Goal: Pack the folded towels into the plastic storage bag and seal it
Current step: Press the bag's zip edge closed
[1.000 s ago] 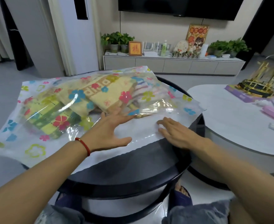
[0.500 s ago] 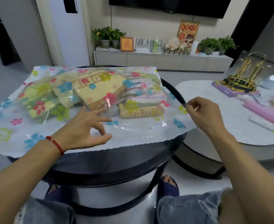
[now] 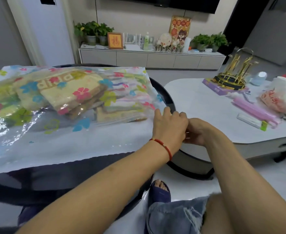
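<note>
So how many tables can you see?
2: a round black table under the bag of towels, and a white table right of it. More may be out of view.

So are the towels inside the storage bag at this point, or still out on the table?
Inside. The folded towels show through the flower-printed film of the storage bag, which covers them. Whether the bag's mouth is sealed cannot be told.

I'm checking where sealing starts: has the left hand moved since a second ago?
Yes. The left hand has gone from the middle of the storage bag to its right corner, by the round table's rim, meeting the right hand.
</note>
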A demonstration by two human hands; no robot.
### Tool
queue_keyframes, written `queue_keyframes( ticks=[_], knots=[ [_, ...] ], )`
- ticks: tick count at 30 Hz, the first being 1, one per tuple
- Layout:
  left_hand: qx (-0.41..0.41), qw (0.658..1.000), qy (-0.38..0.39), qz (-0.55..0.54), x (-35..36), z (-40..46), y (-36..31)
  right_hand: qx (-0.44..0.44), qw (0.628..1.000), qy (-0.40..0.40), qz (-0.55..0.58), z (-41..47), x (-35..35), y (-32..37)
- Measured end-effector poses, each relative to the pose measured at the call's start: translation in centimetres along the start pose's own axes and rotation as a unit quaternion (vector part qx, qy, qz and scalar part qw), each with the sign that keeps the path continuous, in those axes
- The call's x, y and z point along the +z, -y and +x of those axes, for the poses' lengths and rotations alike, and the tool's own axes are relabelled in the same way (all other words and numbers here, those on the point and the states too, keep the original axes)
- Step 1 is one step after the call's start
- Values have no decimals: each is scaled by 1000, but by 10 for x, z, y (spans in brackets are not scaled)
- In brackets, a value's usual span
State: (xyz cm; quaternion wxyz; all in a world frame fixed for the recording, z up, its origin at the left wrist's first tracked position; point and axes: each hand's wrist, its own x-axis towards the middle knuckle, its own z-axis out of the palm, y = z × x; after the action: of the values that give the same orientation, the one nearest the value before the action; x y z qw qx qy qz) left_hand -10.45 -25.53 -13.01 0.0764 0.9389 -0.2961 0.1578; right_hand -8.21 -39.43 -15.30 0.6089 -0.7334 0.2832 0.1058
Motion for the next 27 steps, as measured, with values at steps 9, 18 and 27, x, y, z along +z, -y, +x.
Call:
queue_keyframes(
  ticks=[9,18,27],
  knots=[
    [-43,998,-48,-20,35,-9,0,-60,996,-62,-6,-2,3,-6],
    [8,994,-103,-33,40,-11,14,-88,995,-55,-10,-3,4,-6],
    [44,988,-145,-26,35,-15,29,-104,991,-76,-31,-11,15,-3]
  ],
)
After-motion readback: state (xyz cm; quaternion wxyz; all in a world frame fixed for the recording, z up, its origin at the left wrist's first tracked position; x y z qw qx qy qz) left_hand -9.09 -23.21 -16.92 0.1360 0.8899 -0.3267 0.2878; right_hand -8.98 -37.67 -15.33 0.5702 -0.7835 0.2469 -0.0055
